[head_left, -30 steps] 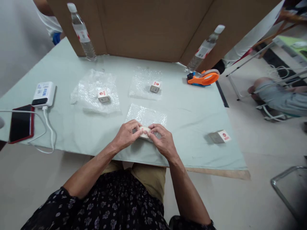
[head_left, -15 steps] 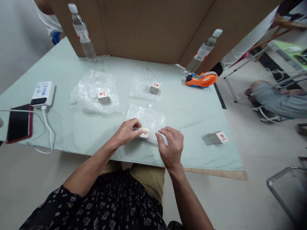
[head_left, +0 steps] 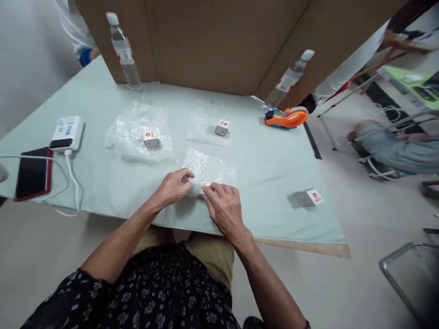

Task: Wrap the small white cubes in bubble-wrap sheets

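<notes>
Low in the middle of the frame, the left hand [head_left: 171, 188] pinches the near-left edge of a bubble wrap sheet [head_left: 210, 169] over a small box [head_left: 205, 185], its grip clamped on wrap and box together. The right hand [head_left: 224, 208] lies flat just beside it, fingers pressed down on the box and the wrap, not closed around either. The box sits at the near edge of the sheet, close to the front of the bench [head_left: 267, 155].

To do this fold well, I judge that the left hand should keep the wrap taut against the box side while the right hand holds the box from sliding, so the plastic lies snug with no slack pocket.

Above, two more boxes rest on their own sheets: one at centre-left [head_left: 150, 137], one at centre [head_left: 222, 128]. A bare box [head_left: 309, 198] lies well apart at the right. A tape dispenser [head_left: 286, 118] sits in the upper right, near a water bottle [head_left: 288, 78]; another bottle [head_left: 124, 50] stands upper left. A power bank [head_left: 66, 133] and phone [head_left: 33, 172] lie at the left edge.
</notes>
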Available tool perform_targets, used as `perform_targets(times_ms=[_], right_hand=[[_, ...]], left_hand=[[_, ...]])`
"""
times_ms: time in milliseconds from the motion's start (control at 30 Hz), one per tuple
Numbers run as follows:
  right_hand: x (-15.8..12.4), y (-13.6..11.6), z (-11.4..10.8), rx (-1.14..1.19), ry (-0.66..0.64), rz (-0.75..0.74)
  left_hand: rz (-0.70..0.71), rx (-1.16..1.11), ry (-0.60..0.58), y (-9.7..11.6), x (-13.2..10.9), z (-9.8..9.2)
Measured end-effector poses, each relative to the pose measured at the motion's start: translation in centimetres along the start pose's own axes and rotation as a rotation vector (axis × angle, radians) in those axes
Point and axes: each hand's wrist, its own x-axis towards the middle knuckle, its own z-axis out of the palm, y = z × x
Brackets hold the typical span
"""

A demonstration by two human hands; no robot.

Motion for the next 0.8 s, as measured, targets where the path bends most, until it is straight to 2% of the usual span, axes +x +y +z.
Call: perform_targets(times_ms=[100, 267, 400, 500, 567, 667, 800], right_hand=[[0.6, -0.2, -0.1, -0.059, -0.04, -0.003], [1.3, -0.2, -0.1, -0.133, -0.075, -0.038], [1.7, 0.0, -0.2, -0.162, -0.1, -0.09], [2.0, 0.2, -0.2, -0.164, -0.105, -0.139], [2.2, 0.3, -0.1, -0.165, -0.099, -0.163], [2.4, 0.4, 0.0, -0.149, -0.093, -0.175], [2.4, 0.4, 0.1, -0.141, -0.087, -0.17]], left_hand=[[-0.083, 0.07, 0.029, -0.3, 0.2, 0.6], [-0.051, 0.304, 0.112, -0.9, 0.1, 1.8], [-0.128, 0.452, 0.233, -1.2, -1.1, 1.4], [-0.226, 0.477, 0.213, -1.2, -1.8, 0.6], [-0.267, 0.448, 0.172, -1.3, -1.7, 0.2], [-0.278, 0.315, 0.188, -1.5, -1.3, 0.0], [-0.363, -0.129, 0.122, -1.3, -0.9, 0.9]])
